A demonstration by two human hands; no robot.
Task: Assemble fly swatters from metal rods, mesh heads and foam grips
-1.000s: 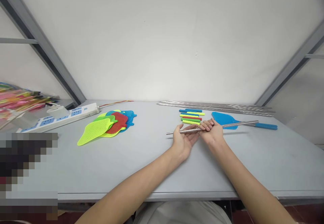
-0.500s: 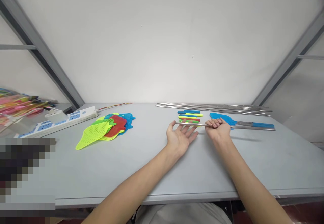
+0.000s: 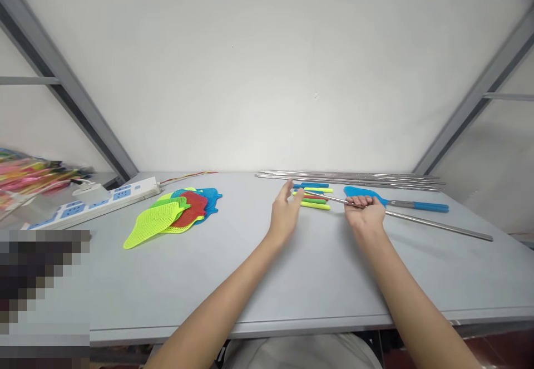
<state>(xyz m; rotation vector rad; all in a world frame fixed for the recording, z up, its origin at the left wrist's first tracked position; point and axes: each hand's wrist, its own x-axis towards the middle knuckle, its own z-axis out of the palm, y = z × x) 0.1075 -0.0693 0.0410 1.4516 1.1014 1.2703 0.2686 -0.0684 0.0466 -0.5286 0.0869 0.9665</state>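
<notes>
From the head cam: bench [image 3: 133,291] has a fanned pile of mesh swatter heads [image 3: 192,210] on the left, yellow, green, red and blue, with a white power strip [image 3: 146,188] behind and left of it. A bunch of loose thin rods [image 3: 409,182] lies along the wall. Short coloured handles [image 3: 315,201] sit right behind the left hand [image 3: 283,219], partly covered by it, and a blue swatter [image 3: 400,204] lies just past the right hand [image 3: 365,213].

Right fingers [image 3: 361,200] are curled tight around a metal rod [image 3: 417,220], which is up off the bench and slanting across in front. Left thumb and index are apart by its far tip; can't tell if they touch it.

Half a second ago the left hand was palm up, fingers spread; now it's turned on edge. The rod's right end also reaches further right and closer in.
</notes>
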